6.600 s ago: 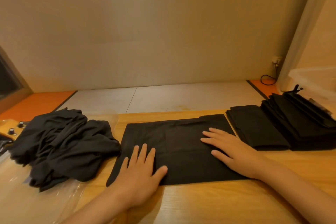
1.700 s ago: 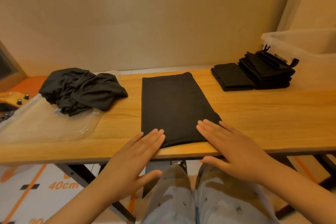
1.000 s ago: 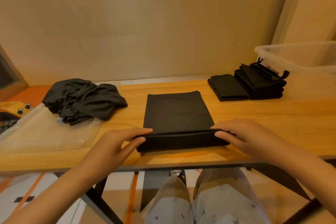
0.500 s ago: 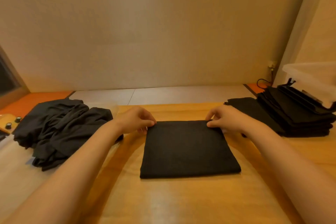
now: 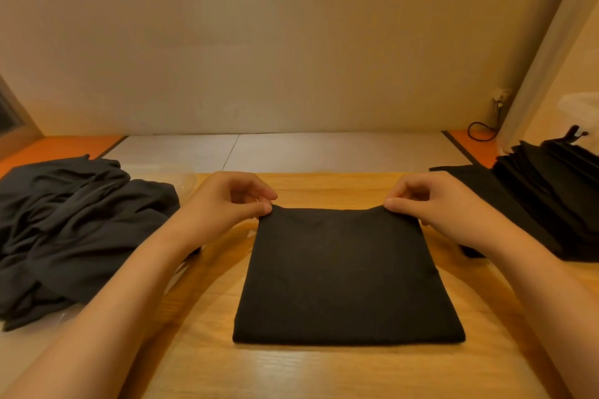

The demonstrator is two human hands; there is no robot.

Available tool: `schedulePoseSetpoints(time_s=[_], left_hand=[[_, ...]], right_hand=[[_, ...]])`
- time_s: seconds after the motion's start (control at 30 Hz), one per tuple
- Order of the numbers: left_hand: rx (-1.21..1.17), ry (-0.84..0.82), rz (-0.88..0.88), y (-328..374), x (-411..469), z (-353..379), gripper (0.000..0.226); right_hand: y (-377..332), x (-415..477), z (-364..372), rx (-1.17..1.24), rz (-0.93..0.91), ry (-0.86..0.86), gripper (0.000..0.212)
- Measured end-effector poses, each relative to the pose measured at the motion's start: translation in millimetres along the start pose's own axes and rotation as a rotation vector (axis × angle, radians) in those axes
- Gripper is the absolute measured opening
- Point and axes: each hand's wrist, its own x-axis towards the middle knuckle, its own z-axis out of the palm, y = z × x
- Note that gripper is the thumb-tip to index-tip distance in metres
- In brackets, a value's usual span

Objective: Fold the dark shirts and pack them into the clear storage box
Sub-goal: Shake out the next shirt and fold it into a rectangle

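A folded dark shirt (image 5: 346, 275) lies as a neat square in the middle of the wooden table (image 5: 291, 369). My left hand (image 5: 227, 201) pinches its far left corner between thumb and fingers. My right hand (image 5: 431, 201) pinches the far right corner the same way, and both corners are lifted slightly off the table. A heap of unfolded dark shirts (image 5: 64, 230) lies at the left. A stack of folded dark shirts (image 5: 547, 197) sits at the right edge. Only a pale bit of the clear storage box (image 5: 583, 107) shows above that stack.
A clear plastic sheet (image 5: 181, 181) lies under the unfolded heap at the left. Behind the table there is a pale floor strip and a plain wall. A black cable (image 5: 483, 133) loops on the floor at the back right.
Since a second ago both hands carried the shirt's near edge over to the far edge, halving it. In the last half second they stayed at the far corners, pinching them and raising them slightly.
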Motion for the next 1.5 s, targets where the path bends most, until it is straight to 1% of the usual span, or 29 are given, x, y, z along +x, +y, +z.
schedulePoseSetpoints(time_s=[0.07,0.1,0.17,0.3,0.37,0.47,0.53,0.63,0.73,0.83,0.93,1.07,1.17,1.23,1.37,1.5], left_hand=[[0.065,0.035,-0.008,-7,2,6,0.016],[0.106,0.028,-0.013,-11,3,9,0.016],[0.136,0.008,-0.016,-18,3,14,0.016],[0.156,0.010,0.017,-16,1,13,0.019],[0.127,0.036,0.048,-8,-1,9,0.020],[-0.044,0.126,0.088,4,3,3,0.017],[-0.074,0.166,0.077,3,11,8,0.016],[0.086,0.096,0.041,-14,20,28,0.019],[0.124,0.081,0.039,-25,21,35,0.020],[0.129,0.143,0.069,-27,19,34,0.018],[0.111,0.213,0.082,-27,19,36,0.020],[0.143,0.275,0.092,-22,16,36,0.021],[0.126,0.357,0.112,-16,12,33,0.019],[0.127,0.355,0.075,-17,12,32,0.020],[0.151,0.258,0.001,-25,14,35,0.024],[0.159,0.276,-0.027,-26,15,34,0.022]], right_hand=[[3,2,5,-0.022,0.006,0.064,0.005],[6,3,9,-0.054,0.014,0.072,0.004],[14,5,17,-0.110,0.034,0.058,0.004],[14,7,16,-0.122,0.043,0.031,0.005],[6,5,11,-0.121,0.002,0.052,0.006],[-6,3,-1,-0.010,-0.049,0.166,0.004],[-3,5,-1,-0.012,-0.037,0.235,0.004],[15,12,17,-0.122,0.037,0.206,0.006],[23,17,27,-0.194,0.055,0.212,0.006],[23,16,27,-0.232,0.040,0.229,0.006],[23,16,26,-0.215,0.030,0.234,0.006],[19,13,25,-0.177,0.013,0.236,0.007],[9,10,24,-0.155,-0.066,0.363,0.008],[6,11,25,-0.139,-0.081,0.404,0.008],[17,14,34,-0.198,0.008,0.276,0.014],[20,17,34,-0.191,0.035,0.284,0.014]])
